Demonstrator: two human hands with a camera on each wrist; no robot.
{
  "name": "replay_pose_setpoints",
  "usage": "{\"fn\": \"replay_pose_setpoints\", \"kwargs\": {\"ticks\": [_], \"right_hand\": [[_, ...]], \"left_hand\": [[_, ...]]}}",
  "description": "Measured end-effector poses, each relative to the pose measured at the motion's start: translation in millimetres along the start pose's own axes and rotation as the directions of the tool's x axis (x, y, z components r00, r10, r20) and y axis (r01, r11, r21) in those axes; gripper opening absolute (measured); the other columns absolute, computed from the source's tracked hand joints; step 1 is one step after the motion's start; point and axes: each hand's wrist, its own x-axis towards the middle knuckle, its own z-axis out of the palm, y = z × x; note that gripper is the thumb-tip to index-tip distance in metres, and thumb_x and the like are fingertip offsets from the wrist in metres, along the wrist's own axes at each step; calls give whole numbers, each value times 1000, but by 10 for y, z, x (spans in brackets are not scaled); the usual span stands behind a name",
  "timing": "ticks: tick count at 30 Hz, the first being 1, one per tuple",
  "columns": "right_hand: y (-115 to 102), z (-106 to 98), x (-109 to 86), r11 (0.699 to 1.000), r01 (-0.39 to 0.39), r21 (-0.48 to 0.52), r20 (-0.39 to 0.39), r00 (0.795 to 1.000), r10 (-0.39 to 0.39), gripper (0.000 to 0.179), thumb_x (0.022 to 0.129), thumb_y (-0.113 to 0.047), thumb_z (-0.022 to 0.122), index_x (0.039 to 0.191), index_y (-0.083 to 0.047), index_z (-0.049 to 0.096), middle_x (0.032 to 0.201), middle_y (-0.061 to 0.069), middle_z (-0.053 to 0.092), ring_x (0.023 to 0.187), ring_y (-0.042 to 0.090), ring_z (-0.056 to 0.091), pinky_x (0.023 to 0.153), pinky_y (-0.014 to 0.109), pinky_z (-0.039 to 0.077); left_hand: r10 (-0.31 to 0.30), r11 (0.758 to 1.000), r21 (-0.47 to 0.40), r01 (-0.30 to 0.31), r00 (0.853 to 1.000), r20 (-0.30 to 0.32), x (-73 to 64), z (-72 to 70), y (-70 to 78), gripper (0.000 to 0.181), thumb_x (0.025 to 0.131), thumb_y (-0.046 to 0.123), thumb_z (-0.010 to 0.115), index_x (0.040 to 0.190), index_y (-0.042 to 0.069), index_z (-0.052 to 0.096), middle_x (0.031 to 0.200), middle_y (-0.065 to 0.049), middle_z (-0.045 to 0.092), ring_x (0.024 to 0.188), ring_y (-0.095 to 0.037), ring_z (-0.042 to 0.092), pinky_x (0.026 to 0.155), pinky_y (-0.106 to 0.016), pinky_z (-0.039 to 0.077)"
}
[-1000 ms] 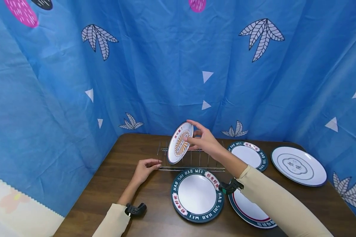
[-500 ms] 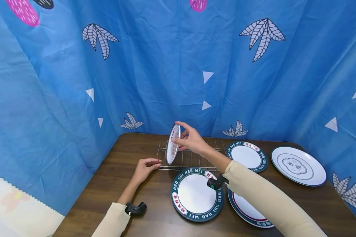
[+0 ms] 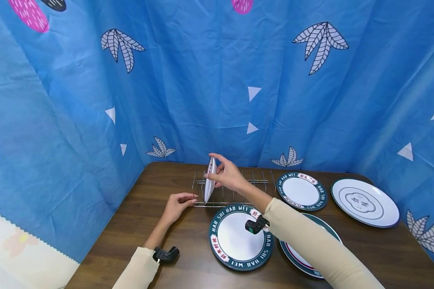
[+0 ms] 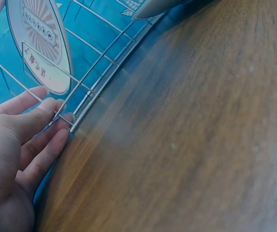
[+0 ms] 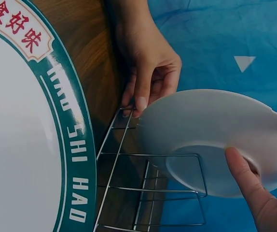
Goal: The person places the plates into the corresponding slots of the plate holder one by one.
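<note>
A small white plate [image 3: 209, 190] with an orange ray pattern and red lettering on its face stands nearly upright in the left part of a wire dish rack [image 5: 129, 154]. My right hand [image 3: 230, 175] grips the plate by its upper part; in the right wrist view the thumb lies against its pale underside [image 5: 196, 121]. With fingertips and thumb, my left hand [image 3: 177, 206] pinches the wire at the rack's left end. The left wrist view shows the plate's lower edge between the wires, close to that hand's fingertips.
Just in front of the rack lies a green-rimmed plate [image 3: 240, 237]. Another green-rimmed plate [image 3: 301, 190] sits right of the rack, and a third [image 3: 300, 263] is partly under the right sleeve. A white oval-looking plate [image 3: 365, 202] is far right. A blue curtain [image 3: 217, 80] hangs behind.
My right hand has moved left and slightly down with the small plate, turning it from face-on to edge-on and lowering it into the rack. The left hand has stayed on the rack.
</note>
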Motion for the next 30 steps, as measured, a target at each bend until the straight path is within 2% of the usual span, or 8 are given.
{"fn": "replay_pose_setpoints", "kwargs": {"ticks": [6, 11, 16, 20, 25, 30], "right_hand": [[53, 70, 38, 999, 1, -43, 6, 1000, 0, 78, 88, -19, 82, 155, -24, 41, 93, 15, 59, 76, 26, 65, 66, 40, 63], [101, 88, 18, 998, -18, -53, 10, 1000, 19, 81, 89, -17, 80, 157, -25, 36, 97, 15, 58, 80, 24, 63, 71, 44, 63], [106, 75, -17, 998, -1, -63, 28, 1000, 3, 84, 91, -19, 78, 160, -24, 31, 97, 15, 58, 81, 25, 63, 73, 42, 63], [81, 33, -74, 989, 47, -139, 38, 998, -42, 85, 93, -23, 77, 162, -24, 28, 104, 17, 60, 82, 27, 66, 72, 36, 63], [64, -26, -246, 958, 82, -276, 30, 997, -76, 89, 93, -26, 77, 163, -19, 23, 128, 20, 56, 98, 28, 65, 79, 35, 61], [37, -145, -482, 963, 42, -266, -8, 999, -46, 88, 93, -31, 76, 162, -18, 24, 138, 18, 55, 117, 33, 62, 91, 47, 59]], "left_hand": [[-26, 999, -27, 25, 999, -25, -1, -10, -11, 16, 91, -6, 71, 107, -6, 75, 106, -22, 74, 93, -23, 73, 78, -27, 61], [-15, 1000, 5, 16, 1000, -28, -18, 1, -4, 16, 91, -5, 72, 106, -7, 75, 106, -23, 74, 93, -21, 73, 78, -26, 61], [-11, 1000, 16, 11, 1000, -21, -18, 3, 10, 16, 92, -4, 71, 107, -7, 75, 107, -22, 74, 96, -27, 73, 80, -31, 62], [-27, 1000, -2, 27, 999, -27, -6, 11, 22, 16, 92, -6, 70, 107, -7, 75, 107, -23, 74, 97, -36, 72, 81, -34, 62], [-51, 998, -34, 51, 998, -23, -11, 8, 14, 17, 91, -8, 71, 107, -8, 74, 107, -25, 73, 96, -41, 71, 80, -36, 62], [-38, 999, 1, 38, 999, -30, -14, 14, 16, 16, 90, -6, 72, 106, -7, 75, 105, -23, 74, 93, -35, 73, 79, -35, 62]]}}
